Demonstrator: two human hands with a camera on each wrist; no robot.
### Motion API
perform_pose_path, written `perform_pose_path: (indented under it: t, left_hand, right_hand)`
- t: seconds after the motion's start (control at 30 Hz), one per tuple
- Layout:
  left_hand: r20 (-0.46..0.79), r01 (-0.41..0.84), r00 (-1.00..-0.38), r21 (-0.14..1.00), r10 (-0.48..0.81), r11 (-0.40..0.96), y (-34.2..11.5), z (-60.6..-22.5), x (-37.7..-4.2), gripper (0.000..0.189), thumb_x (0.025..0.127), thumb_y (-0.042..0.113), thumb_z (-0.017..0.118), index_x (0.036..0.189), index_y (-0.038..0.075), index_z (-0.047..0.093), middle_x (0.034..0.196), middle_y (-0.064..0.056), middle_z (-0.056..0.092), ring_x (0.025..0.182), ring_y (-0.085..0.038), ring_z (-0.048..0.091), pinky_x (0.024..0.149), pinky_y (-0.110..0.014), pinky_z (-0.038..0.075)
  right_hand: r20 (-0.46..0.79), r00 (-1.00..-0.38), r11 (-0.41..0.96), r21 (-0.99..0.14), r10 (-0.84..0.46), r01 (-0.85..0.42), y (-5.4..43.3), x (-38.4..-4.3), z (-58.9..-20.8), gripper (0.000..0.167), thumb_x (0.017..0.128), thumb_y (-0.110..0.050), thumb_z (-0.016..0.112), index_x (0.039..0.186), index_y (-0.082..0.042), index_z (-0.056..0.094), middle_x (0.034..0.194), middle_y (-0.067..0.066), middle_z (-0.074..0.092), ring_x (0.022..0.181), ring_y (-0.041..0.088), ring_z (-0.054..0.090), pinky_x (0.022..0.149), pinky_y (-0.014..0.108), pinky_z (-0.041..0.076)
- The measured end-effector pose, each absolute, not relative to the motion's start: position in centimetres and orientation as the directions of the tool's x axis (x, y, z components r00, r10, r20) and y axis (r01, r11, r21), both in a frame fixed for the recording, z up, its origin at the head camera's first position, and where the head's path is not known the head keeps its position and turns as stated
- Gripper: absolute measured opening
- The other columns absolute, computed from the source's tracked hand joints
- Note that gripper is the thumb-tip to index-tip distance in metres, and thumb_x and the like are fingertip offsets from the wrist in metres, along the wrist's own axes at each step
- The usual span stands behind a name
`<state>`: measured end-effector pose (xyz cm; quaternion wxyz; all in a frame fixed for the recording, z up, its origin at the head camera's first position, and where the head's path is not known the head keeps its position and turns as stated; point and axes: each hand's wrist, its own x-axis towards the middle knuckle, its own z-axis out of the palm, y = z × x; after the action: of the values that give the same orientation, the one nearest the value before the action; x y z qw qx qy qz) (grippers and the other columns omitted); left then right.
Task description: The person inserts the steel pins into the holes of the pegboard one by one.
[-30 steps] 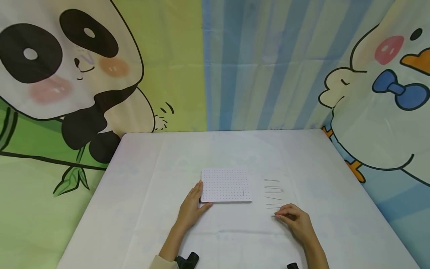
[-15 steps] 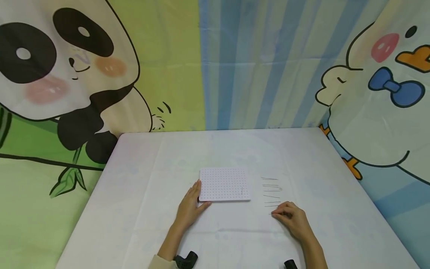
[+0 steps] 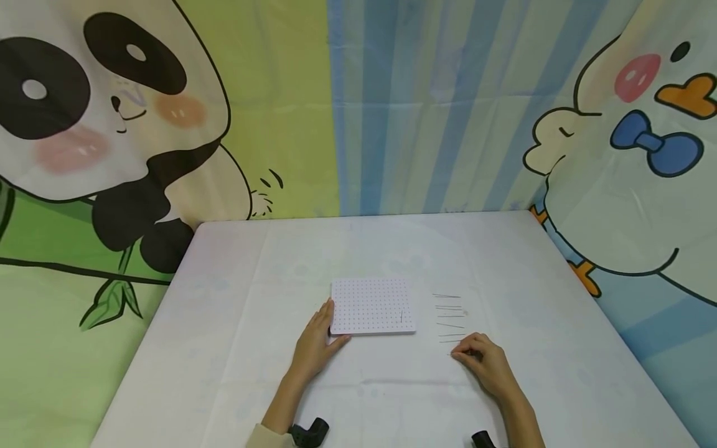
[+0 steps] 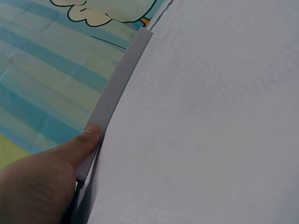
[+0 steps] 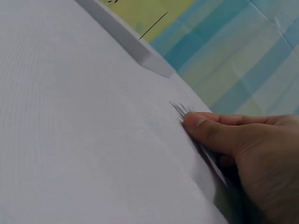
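The white pegboard point(image 3: 372, 314) is steadied at its near-left corner by the flat, relaxed left hand point(image 3: 313, 350). The nearest needle point(image 3: 456, 354), closest of the row point(image 3: 448, 317) lying just beyond the right hand point(image 3: 483, 364), is being pinched off the tablecloth point(image 3: 392, 398). Judged a pick-up in progress; next, a clean lift is called for, with the neighbouring needles left undisturbed

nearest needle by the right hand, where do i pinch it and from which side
Probably pinch the nearest needle at its left end, the part poking out past the right hand. It lies flat on the tablecloth, running left to right, too thin to scoop from the side. Come from above with thumb and forefinger, perhaps tipping one end up first. The other needles lie just beyond, so stay on the near side.
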<state>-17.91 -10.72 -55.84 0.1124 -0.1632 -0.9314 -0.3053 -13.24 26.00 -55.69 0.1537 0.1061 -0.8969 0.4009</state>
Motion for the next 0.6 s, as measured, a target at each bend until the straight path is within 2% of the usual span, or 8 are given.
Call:
perform_pose_path:
  t: [0.2, 0.33, 0.47, 0.6]
  left_hand:
    - [0.304, 0.371, -0.923, 0.535, 0.237, 0.759, -10.9, -55.9, -17.8, 0.084, 0.08, 0.037, 0.07, 0.141, -0.005, 0.03, 0.147, -0.015, 0.03, 0.135, -0.027, 0.027, 0.112, -0.038, 0.02]
    - [0.304, 0.37, -0.923, 0.536, 0.235, 0.759, -11.0, -55.9, -17.7, 0.084, 0.081, 0.038, 0.07, 0.141, -0.004, 0.03, 0.147, -0.015, 0.029, 0.134, -0.027, 0.028, 0.112, -0.038, 0.02]
    - [0.309, 0.372, -0.922, 0.545, 0.233, 0.751, -11.0, -55.7, -17.8, 0.084, 0.08, 0.037, 0.07, 0.141, -0.005, 0.03, 0.146, -0.014, 0.03, 0.134, -0.027, 0.029, 0.112, -0.038, 0.021]
    - [0.299, 0.368, -0.925, 0.558, 0.233, 0.744, -10.9, -55.6, -17.7, 0.084, 0.08, 0.036, 0.071, 0.141, -0.005, 0.029, 0.147, -0.014, 0.03, 0.134, -0.026, 0.029, 0.112, -0.037, 0.02]
  right_hand:
    - [0.369, -0.928, 0.688, -0.686, 0.048, -0.236, 25.3, -13.9, -54.9, 0.005, 0.082, -0.014, 0.069, 0.086, -0.015, 0.066, 0.081, -0.008, 0.063, 0.073, 0.007, 0.057, 0.063, 0.015, 0.046]
    - [0.377, -0.912, 0.642, -0.742, 0.162, -0.193, 24.2, -15.4, -53.9, 0.009, 0.088, -0.02, 0.064, 0.092, -0.012, 0.065, 0.084, -0.004, 0.066, 0.078, 0.01, 0.061, 0.067, 0.01, 0.045]
    - [0.382, -0.896, 0.492, -0.839, 0.226, -0.233, 22.2, -17.3, -53.4, 0.014, 0.089, -0.018, 0.061, 0.095, -0.005, 0.064, 0.083, 0.002, 0.066, 0.074, 0.012, 0.062, 0.066, 0.012, 0.05]
    - [0.398, -0.899, 0.278, -0.898, 0.185, -0.34, 19.7, -18.7, -53.2, 0.013, 0.088, -0.007, 0.061, 0.095, 0.003, 0.061, 0.083, 0.014, 0.064, 0.071, 0.021, 0.065, 0.065, 0.025, 0.056]
